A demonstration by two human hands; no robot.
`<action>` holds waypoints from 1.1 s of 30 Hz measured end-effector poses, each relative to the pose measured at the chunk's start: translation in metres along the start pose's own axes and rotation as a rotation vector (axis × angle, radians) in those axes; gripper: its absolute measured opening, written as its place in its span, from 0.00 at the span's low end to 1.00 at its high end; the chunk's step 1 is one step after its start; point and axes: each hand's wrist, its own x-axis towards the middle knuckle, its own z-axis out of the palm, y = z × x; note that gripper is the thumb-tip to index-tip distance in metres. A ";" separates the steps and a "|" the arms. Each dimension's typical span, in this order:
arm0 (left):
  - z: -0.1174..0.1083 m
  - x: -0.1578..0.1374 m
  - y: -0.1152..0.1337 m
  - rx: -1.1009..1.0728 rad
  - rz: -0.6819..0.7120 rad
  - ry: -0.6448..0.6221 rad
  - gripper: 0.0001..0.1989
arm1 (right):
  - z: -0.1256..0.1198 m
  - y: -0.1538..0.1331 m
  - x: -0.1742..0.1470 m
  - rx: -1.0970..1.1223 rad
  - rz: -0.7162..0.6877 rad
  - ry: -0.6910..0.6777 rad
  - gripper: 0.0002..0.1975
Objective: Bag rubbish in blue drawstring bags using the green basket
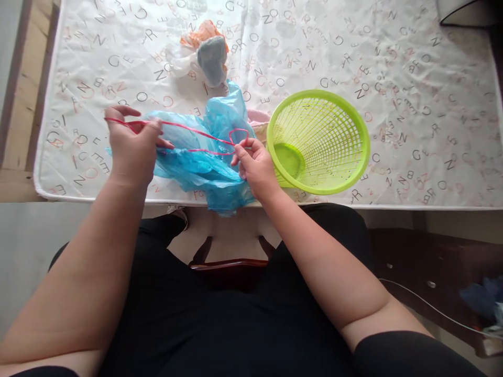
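A: Where did we have the red string point(196, 130)?
B: Stretched between our hands: the left hand point(132, 139) held it hooked across parted fingers, and the right hand point(257, 167) pinched it narrowly, a small loop rising beside the pinch
A: How did we expect it to handle?
B: Light, limp, probably slippery, so we judged a fingertip grip close to the loop surest
A: And the blue bag point(196, 170)?
B: Crumpled below and between our hands, left of the green basket point(318, 94); we reckoned it soft, easily torn, best taken by a thick gathered fold
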 end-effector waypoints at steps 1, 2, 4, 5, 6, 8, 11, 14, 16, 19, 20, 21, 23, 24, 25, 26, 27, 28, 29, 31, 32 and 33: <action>0.002 0.000 0.005 -0.079 0.017 0.053 0.16 | 0.000 0.001 0.000 0.005 0.002 0.012 0.25; 0.003 0.001 0.009 -0.138 0.008 0.083 0.14 | 0.000 0.002 0.001 0.005 0.008 0.022 0.26; 0.002 0.005 0.013 -0.213 -0.057 0.122 0.12 | -0.001 0.004 0.001 -0.001 0.034 0.030 0.27; 0.000 0.008 0.013 -0.227 -0.094 0.139 0.12 | -0.001 0.005 0.002 0.001 0.050 0.028 0.27; -0.002 0.011 0.013 -0.231 -0.120 0.162 0.12 | -0.001 0.005 0.002 0.008 0.065 0.023 0.27; -0.006 0.017 0.009 -0.238 -0.141 0.206 0.11 | -0.001 0.005 0.003 0.031 0.084 0.013 0.27; -0.009 0.023 0.006 -0.312 -0.128 0.268 0.13 | 0.000 0.004 0.003 0.039 0.085 0.010 0.24; -0.008 0.022 0.007 -0.369 -0.132 0.270 0.17 | -0.001 0.002 0.002 0.026 0.058 -0.006 0.22; -0.008 0.020 0.009 -0.358 -0.161 0.239 0.19 | -0.002 0.001 0.001 -0.001 0.040 -0.037 0.21; -0.010 0.018 0.012 -0.329 -0.188 0.179 0.23 | -0.002 0.000 0.000 -0.075 0.000 -0.100 0.19; -0.011 0.017 0.012 -0.315 -0.193 0.162 0.24 | -0.002 0.001 0.000 -0.101 -0.018 -0.117 0.19; -0.013 0.017 0.012 -0.302 -0.197 0.148 0.25 | -0.002 0.001 0.000 -0.127 -0.035 -0.127 0.19; -0.015 0.017 0.013 -0.275 -0.207 0.120 0.28 | -0.002 0.003 0.002 -0.174 -0.063 -0.114 0.20; -0.016 0.017 0.014 -0.263 -0.210 0.120 0.28 | -0.002 0.005 0.003 -0.191 -0.071 -0.087 0.19; -0.017 0.017 0.015 -0.253 -0.214 0.118 0.29 | -0.003 0.007 0.004 -0.200 -0.076 -0.049 0.18; -0.017 0.016 0.016 -0.242 -0.211 0.122 0.30 | -0.003 0.010 0.006 -0.199 -0.075 -0.003 0.17; -0.017 0.016 0.017 -0.231 -0.202 0.123 0.30 | -0.004 0.014 0.007 -0.189 -0.064 0.045 0.16; -0.017 0.015 0.019 -0.222 -0.185 0.128 0.30 | -0.005 0.017 0.009 -0.169 -0.044 0.091 0.14; -0.018 0.015 0.021 -0.219 -0.166 0.129 0.29 | -0.007 0.020 0.010 -0.145 -0.017 0.130 0.13; -0.020 0.014 0.025 -0.234 -0.152 0.106 0.26 | -0.009 0.025 0.012 -0.093 0.035 0.178 0.10; -0.022 0.014 0.027 -0.249 -0.160 0.086 0.23 | -0.010 0.026 0.012 -0.065 0.047 0.192 0.09; -0.024 0.014 0.029 -0.263 -0.183 0.036 0.20 | -0.010 0.025 0.012 -0.039 0.047 0.193 0.09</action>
